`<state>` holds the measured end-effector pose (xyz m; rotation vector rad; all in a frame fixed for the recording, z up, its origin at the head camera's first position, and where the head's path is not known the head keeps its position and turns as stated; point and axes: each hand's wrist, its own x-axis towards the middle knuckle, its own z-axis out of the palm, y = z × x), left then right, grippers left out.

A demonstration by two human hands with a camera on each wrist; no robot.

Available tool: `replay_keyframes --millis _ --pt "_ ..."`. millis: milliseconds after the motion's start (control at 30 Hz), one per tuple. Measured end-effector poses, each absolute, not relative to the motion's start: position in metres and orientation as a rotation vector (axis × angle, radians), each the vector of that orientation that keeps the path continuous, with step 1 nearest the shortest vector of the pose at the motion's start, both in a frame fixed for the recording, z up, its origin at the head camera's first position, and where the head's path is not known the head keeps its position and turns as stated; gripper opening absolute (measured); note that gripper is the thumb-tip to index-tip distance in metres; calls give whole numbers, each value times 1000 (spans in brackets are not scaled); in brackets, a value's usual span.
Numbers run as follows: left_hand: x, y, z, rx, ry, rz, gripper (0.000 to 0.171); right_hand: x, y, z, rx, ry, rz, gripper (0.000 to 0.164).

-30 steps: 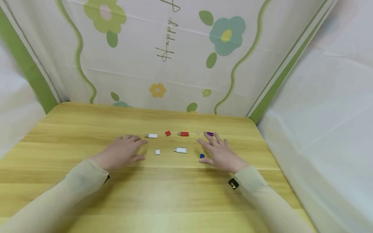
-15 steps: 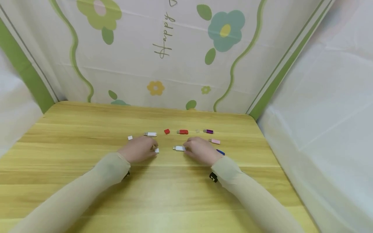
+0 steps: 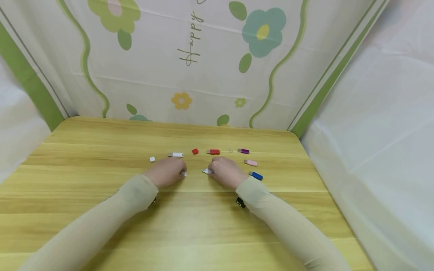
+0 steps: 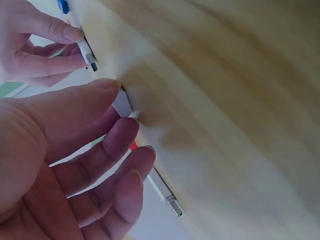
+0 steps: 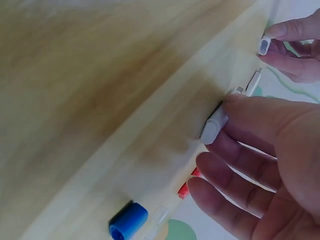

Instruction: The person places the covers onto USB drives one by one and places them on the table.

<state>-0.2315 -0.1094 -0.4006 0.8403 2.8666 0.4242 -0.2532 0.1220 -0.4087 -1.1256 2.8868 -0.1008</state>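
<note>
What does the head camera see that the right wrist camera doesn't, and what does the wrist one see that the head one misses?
Only the head view: the purple stick, the pink stick, a loose white cap and the word "Happy".

Only the right wrist view: the open end of a hollow blue cap and the palm side of the right hand.

Both: the left hand pinching another white cap, the right hand pinching a white USB stick, and the table.

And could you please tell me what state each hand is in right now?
Left hand: closed, pinching a small white cap.
Right hand: closed, pinching a white USB stick.
</note>
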Motion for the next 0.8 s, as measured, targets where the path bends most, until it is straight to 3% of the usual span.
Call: replay_keyframes --millis 433,800 --pt "-230 -105 -397 842 2806 430 23 -244 119 -397 -1090 2811 -90 5" --pt "-206 -115 -399 1095 2847 617 14 -209 134 -385 -1269 2878 -208 5"
